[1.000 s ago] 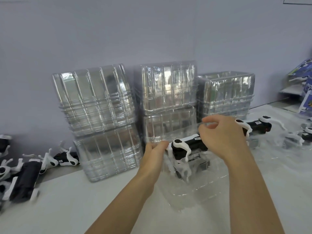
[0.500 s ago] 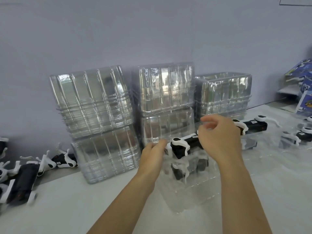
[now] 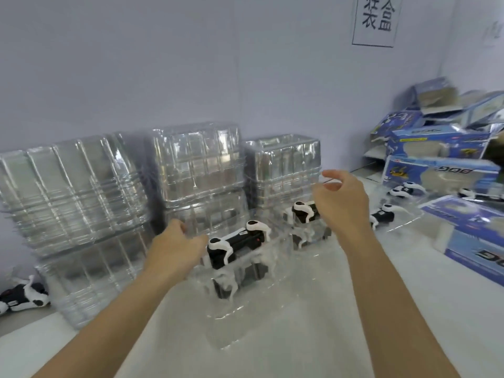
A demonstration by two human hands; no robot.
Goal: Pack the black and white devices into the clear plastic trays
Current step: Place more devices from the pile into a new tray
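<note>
Overhead, a wall sign (image 3: 377, 19) reads 装盒 — blue boxes (image 3: 436, 170) at right, print blurred. Left hand (image 3: 176, 248) grips the tray (image 3: 245, 271) holding a device (image 3: 237, 245); right hand (image 3: 341, 205) hovers loosely curled, empty, before tray stacks (image 3: 196, 170).

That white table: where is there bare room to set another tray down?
Free: the near table between the two forearms, in front of the clear tray. Crowded: tray stacks along the wall, blue boxes at right, loose devices far left.

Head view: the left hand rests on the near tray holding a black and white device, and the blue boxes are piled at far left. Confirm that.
Not quite. The head view shows the blue boxes piled at far right. The left hand does rest on the near tray holding a black and white device.
</note>
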